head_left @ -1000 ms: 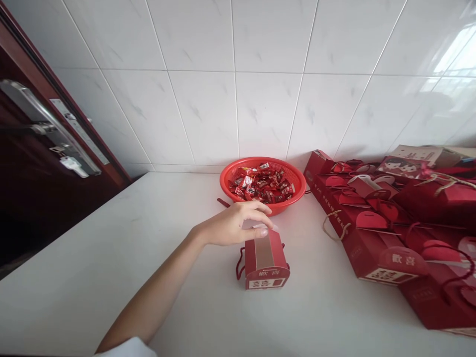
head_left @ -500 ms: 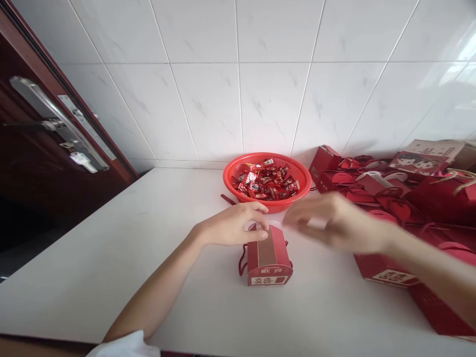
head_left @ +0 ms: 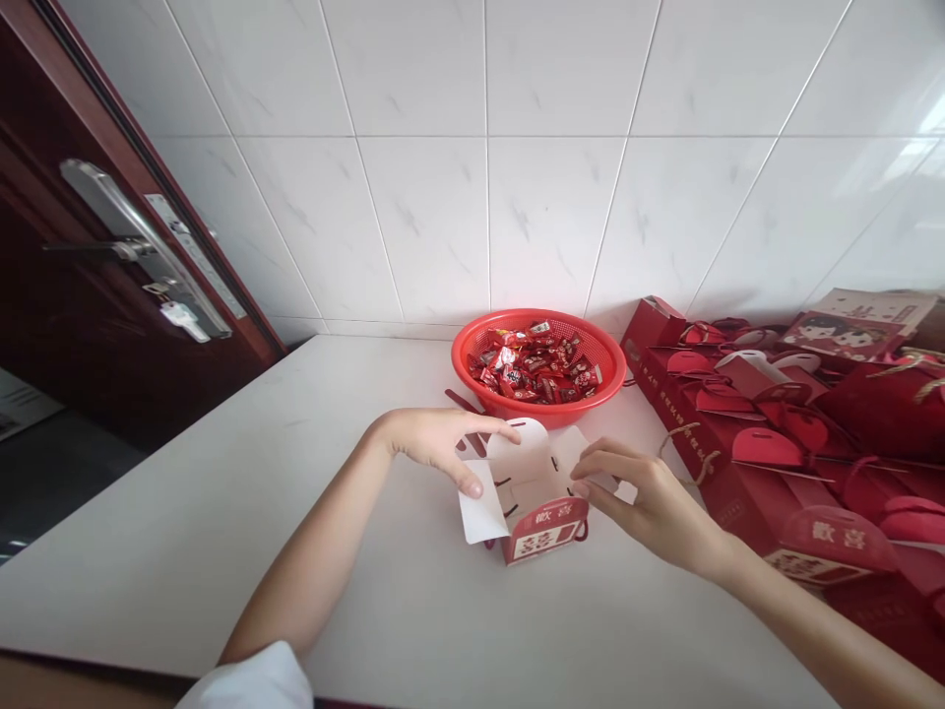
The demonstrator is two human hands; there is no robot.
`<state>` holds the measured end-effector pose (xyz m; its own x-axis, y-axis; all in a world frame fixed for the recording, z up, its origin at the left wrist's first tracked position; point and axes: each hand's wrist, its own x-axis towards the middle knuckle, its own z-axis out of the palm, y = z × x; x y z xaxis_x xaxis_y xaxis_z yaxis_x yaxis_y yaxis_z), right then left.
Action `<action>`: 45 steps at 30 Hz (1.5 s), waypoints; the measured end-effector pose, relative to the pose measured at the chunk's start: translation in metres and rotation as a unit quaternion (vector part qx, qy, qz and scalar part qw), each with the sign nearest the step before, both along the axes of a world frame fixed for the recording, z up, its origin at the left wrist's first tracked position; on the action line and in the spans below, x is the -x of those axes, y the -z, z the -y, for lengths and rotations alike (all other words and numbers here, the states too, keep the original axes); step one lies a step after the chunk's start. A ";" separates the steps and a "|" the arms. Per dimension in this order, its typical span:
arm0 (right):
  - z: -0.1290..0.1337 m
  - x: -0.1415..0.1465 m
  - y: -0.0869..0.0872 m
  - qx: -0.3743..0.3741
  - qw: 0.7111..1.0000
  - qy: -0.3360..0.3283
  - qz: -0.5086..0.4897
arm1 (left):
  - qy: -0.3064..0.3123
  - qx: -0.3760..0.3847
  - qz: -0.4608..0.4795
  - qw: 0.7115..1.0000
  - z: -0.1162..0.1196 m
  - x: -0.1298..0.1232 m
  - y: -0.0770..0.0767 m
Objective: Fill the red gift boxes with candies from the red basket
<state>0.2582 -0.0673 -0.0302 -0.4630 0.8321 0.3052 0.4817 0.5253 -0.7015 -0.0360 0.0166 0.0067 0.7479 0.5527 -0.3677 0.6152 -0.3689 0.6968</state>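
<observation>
A small red gift box (head_left: pixel 546 537) stands on the white table, its top flaps folded out and their white insides showing. Dark cord ends show inside it. My left hand (head_left: pixel 435 443) is open at its left side, the thumb against the white left flap (head_left: pixel 483 507) and the forefinger by the back flap. At the right side, my right hand (head_left: pixel 646 497) pinches the right flap between thumb and fingers. Just behind the box sits a red plastic basket (head_left: pixel 465 379) of wrapped candies (head_left: pixel 532 364).
Many red gift boxes (head_left: pixel 834 537) crowd the table's right side, with a paper bag showing a printed picture (head_left: pixel 849 330) among them. White tiles (head_left: pixel 413 226) rise behind the table (head_left: pixel 295 423). At the left is a dark red door (head_left: pixel 89 325) with keys in its lock.
The box's top, closed before, is open with its flaps spread outward. My right hand has come down to the box's right side, and my left thumb has moved to the left flap.
</observation>
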 end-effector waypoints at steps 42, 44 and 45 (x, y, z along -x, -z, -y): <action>-0.169 0.044 -0.002 0.119 0.911 0.169 -0.357 | -0.244 -0.201 -0.006 0.949 -0.171 -0.051 0.039; -0.172 0.043 0.002 0.129 0.907 0.181 -0.358 | -0.233 -0.187 0.058 0.953 -0.171 -0.051 0.044; -0.174 0.042 0.004 0.135 0.904 0.189 -0.358 | -0.224 -0.179 0.096 0.953 -0.171 -0.052 0.044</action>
